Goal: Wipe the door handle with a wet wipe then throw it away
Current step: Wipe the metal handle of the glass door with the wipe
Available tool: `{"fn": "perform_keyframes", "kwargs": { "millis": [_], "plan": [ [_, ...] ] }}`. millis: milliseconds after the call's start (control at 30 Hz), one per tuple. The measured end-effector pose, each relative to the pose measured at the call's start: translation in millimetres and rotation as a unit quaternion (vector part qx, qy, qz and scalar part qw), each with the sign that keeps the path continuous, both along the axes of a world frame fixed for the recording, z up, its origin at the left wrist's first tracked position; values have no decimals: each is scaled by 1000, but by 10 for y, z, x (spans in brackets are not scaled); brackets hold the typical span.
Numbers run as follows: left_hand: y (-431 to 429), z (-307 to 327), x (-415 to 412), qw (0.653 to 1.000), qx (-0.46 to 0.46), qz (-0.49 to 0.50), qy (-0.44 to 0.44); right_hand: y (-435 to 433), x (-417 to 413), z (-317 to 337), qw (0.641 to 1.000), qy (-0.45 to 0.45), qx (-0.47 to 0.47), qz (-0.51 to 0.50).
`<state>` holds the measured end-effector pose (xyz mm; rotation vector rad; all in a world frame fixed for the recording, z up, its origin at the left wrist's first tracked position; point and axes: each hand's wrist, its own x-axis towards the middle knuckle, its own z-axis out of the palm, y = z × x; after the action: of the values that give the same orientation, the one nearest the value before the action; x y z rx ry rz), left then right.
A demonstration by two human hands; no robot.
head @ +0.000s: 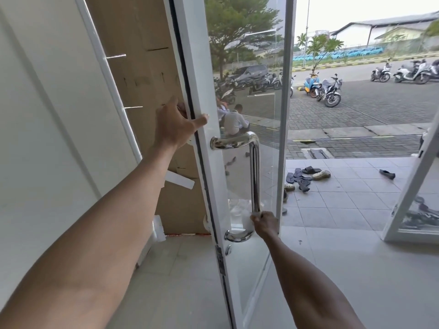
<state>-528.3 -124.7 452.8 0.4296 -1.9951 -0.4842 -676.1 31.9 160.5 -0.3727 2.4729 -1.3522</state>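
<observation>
A polished chrome door handle (254,167) runs vertically down a white-framed glass door (202,96) that stands ajar. My right hand (265,223) is wrapped around the lower part of the bar, pressing a white wet wipe (252,216) against it; only a small edge of the wipe shows by my thumb. My left hand (177,124) grips the door's white edge above the handle, thumb on the near face and fingers behind the frame.
Cardboard boxes (147,67) are stacked behind the door at the left. Several sandals (304,176) lie on the tiled porch outside. A second glass door leaf (413,186) stands open at the right. Parked motorbikes (330,91) line the paved lot.
</observation>
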Motion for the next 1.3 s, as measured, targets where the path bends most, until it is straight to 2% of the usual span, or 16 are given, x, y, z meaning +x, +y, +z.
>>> {"fn": "perform_keyframes", "kwargs": {
  "millis": [200, 367, 567, 667, 733, 933, 1000, 1100, 1300],
  "plan": [
    [-33, 30, 4, 1000, -14, 18, -15, -30, 109, -27, 999, -26, -4, -28],
    [-46, 22, 8, 1000, -3, 20, -9, 6, 166, 16, 999, -20, 32, -1],
    [-56, 21, -7, 1000, 10, 23, -2, -8, 74, 123, 999, 2, -22, -49],
    [-75, 13, -13, 1000, 13, 21, 3, -49, 110, 28, 997, -52, -27, -57],
    [-72, 8, -22, 1000, 15, 19, 4, -95, 210, -58, 988, -124, -49, -83],
    [-68, 1, -14, 1000, 22, 4, 3, -279, 585, -107, 919, -287, -181, -201],
    [-85, 7, -2, 1000, 22, 4, 5, -304, 664, -98, 905, -306, -199, -217],
    [-117, 8, 8, 1000, 26, 9, 4, -333, 750, -111, 918, -306, -171, -185],
    [-177, 0, 44, 999, 48, 1, 5, -315, 799, -147, 908, -343, -194, -146]
  ]
}}
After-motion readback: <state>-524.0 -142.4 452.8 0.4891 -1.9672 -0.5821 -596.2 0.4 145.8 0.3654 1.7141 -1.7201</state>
